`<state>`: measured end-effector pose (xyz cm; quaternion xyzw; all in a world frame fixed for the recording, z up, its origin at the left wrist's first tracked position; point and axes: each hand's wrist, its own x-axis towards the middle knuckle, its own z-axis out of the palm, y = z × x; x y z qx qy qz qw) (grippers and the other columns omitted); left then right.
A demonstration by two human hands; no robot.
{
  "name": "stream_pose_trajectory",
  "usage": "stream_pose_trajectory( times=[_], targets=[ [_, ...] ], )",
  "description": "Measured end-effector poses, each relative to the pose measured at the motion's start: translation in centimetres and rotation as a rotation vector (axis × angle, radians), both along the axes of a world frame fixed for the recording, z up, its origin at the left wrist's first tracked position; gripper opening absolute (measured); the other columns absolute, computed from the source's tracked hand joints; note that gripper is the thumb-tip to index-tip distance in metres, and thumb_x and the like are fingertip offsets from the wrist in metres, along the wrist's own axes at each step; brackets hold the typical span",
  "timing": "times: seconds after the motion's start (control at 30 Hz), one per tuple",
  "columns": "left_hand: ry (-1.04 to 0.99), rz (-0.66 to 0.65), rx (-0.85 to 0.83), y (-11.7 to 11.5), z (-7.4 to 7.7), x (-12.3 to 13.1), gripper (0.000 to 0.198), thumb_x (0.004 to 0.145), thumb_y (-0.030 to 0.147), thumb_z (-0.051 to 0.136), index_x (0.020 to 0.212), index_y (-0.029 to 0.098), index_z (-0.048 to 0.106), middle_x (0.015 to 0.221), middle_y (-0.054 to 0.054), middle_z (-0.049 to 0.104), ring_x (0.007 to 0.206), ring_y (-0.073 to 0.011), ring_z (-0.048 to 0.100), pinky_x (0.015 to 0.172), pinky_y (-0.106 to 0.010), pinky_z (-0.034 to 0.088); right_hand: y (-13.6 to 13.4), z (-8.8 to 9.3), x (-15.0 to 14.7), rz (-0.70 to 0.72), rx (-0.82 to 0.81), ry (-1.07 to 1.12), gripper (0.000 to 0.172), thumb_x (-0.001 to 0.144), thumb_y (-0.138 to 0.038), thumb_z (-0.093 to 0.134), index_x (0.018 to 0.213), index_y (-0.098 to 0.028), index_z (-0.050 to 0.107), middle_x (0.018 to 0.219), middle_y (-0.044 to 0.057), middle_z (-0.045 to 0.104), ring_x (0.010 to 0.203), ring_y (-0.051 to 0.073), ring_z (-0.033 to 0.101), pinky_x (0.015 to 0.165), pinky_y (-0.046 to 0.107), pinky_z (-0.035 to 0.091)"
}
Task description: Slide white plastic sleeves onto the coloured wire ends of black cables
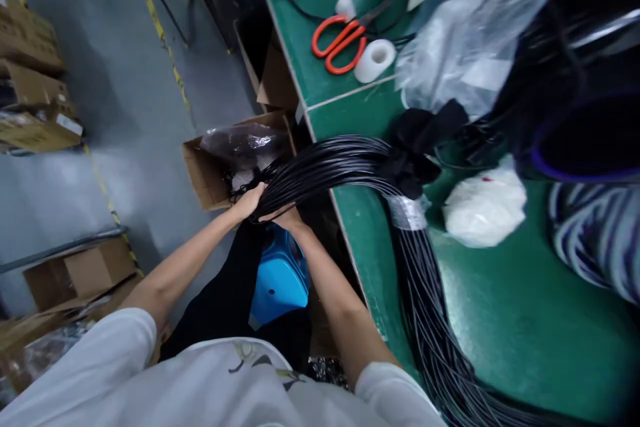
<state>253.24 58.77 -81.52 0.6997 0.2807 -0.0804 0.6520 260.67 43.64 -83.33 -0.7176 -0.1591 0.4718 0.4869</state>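
Cables: cable bundle (345,163), black, bends over the near edge of the green surface (500,320); one run lies along that surface toward the viewer, the looped end hangs off the edge above the blue stool (280,280).
Left hand: left hand (249,201) is closed over the top of the loop's end, left of the surface edge.
Right hand: right hand (286,219) is curled under the same strands, just beside the left.
Technique: judged best to keep both grips close together and the strands parallel, so none slips out of the loop.
Binding: pale tape band (407,212) and black cloth (415,147) wrap the bundle on the surface.
Obscured: fingertips buried in strands; box (210,173) contents unclear; far edge of the surface blurred; bundle's near end cut off.
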Motion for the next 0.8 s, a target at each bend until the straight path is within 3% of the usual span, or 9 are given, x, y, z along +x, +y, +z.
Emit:
stream_pose_trajectory(
  times=[0.07, 0.17, 0.3, 0.4, 0.53, 0.6, 0.67, 0.73, 0.8],
  targets=[
    [0.002, 0.061, 0.001, -1.7, 0.6, -0.5, 0.074, 0.095, 0.079, 0.031, 0.099, 0.017, 0.07, 0.109, -0.016, 0.073, 0.11, -0.0335, 0.065, 0.107, -0.051, 0.046, 0.0, 0.4, -0.7, 0.053, 0.057, 0.128, 0.053, 0.052, -0.038, 0.094, 0.1, -0.021, 0.077, 0.109, 0.005, 0.078, 0.128, 0.032, 0.062, 0.121, 0.054, 0.04],
    [-0.012, 0.14, -0.002, -3.8, 2.1, -0.5, 0.072, 0.095, 0.08, 0.028, 0.101, 0.019, 0.066, 0.11, -0.017, 0.069, 0.113, -0.0339, 0.062, 0.109, -0.053, 0.043, -1.3, 2.0, -2.2, 0.025, 0.077, 0.283, 0.053, 0.054, -0.043, 0.094, 0.098, -0.021, 0.077, 0.102, 0.005, 0.078, 0.112, 0.031, 0.069, 0.115, 0.054, 0.047],
    [-0.191, 0.303, -0.156, -5.0, 4.8, 0.8, 0.059, 0.096, 0.069, 0.048, 0.134, 0.023, 0.053, 0.137, -0.015, 0.06, 0.134, -0.0291, 0.053, 0.121, -0.049, 0.036, -1.3, 3.5, -3.0, -0.214, 0.121, 0.314, 0.06, 0.066, -0.048, 0.089, 0.117, -0.022, 0.072, 0.113, 0.006, 0.077, 0.125, 0.03, 0.065, 0.12, 0.054, 0.042],
    [-0.296, 0.381, -0.364, -3.7, 6.5, 0.6, 0.054, 0.1, 0.052, 0.051, 0.145, 0.025, 0.04, 0.152, -0.014, 0.05, 0.145, -0.0231, 0.047, 0.126, -0.044, 0.033, 0.2, 4.0, -2.9, -0.321, 0.207, 0.294, 0.056, 0.071, -0.049, 0.084, 0.118, -0.023, 0.069, 0.114, 0.005, 0.076, 0.132, 0.029, 0.06, 0.125, 0.053, 0.034],
    [-0.154, 0.46, -0.545, -1.5, 6.7, -5.9, 0.052, 0.107, 0.053, 0.022, 0.136, 0.021, 0.051, 0.146, -0.015, 0.059, 0.137, -0.0229, 0.058, 0.113, -0.045, 0.05, 2.4, 6.0, -2.9, -0.386, 0.315, 0.39, 0.044, 0.068, -0.049, 0.084, 0.101, -0.023, 0.07, 0.107, 0.005, 0.076, 0.121, 0.029, 0.065, 0.123, 0.053, 0.038],
    [0.154, 0.497, -0.827, -1.7, 5.8, -10.8, 0.061, 0.101, 0.068, 0.034, 0.116, 0.017, 0.064, 0.124, -0.017, 0.072, 0.118, -0.0256, 0.07, 0.1, -0.042, 0.058, 2.6, 7.9, -3.1, -0.404, 0.409, 0.433, 0.045, 0.065, -0.054, 0.083, 0.095, -0.024, 0.068, 0.1, 0.004, 0.076, 0.111, 0.029, 0.068, 0.118, 0.053, 0.043],
    [0.346, 0.485, -1.071, -2.9, 4.8, -14.5, 0.085, 0.088, 0.087, 0.036, 0.115, 0.013, 0.067, 0.123, -0.021, 0.073, 0.12, -0.0301, 0.069, 0.101, -0.044, 0.058, 2.1, 10.1, -3.6, -0.435, 0.474, 0.465, 0.05, 0.061, -0.06, 0.084, 0.093, -0.026, 0.065, 0.089, 0.002, 0.074, 0.1, 0.028, 0.07, 0.115, 0.054, 0.045],
    [0.323, 0.457, -1.105, -4.3, 4.0, -15.9, 0.109, 0.074, 0.101, 0.025, 0.121, 0.011, 0.065, 0.13, -0.024, 0.069, 0.129, -0.0367, 0.063, 0.105, -0.053, 0.055, 1.0, 12.4, -4.3, -0.459, 0.507, 0.518, 0.057, 0.056, -0.065, 0.086, 0.091, -0.027, 0.062, 0.077, -0.001, 0.071, 0.088, 0.027, 0.07, 0.113, 0.054, 0.046],
    [0.196, 0.427, -0.959, -5.3, 3.5, -15.3, 0.121, 0.07, 0.104, 0.01, 0.136, 0.014, 0.059, 0.142, -0.022, 0.063, 0.138, -0.0378, 0.056, 0.111, -0.058, 0.049, -0.5, 14.8, -5.1, -0.456, 0.532, 0.575, 0.062, 0.052, -0.072, 0.086, 0.086, -0.028, 0.059, 0.064, -0.004, 0.065, 0.073, 0.024, 0.067, 0.106, 0.051, 0.05]
  ],
)
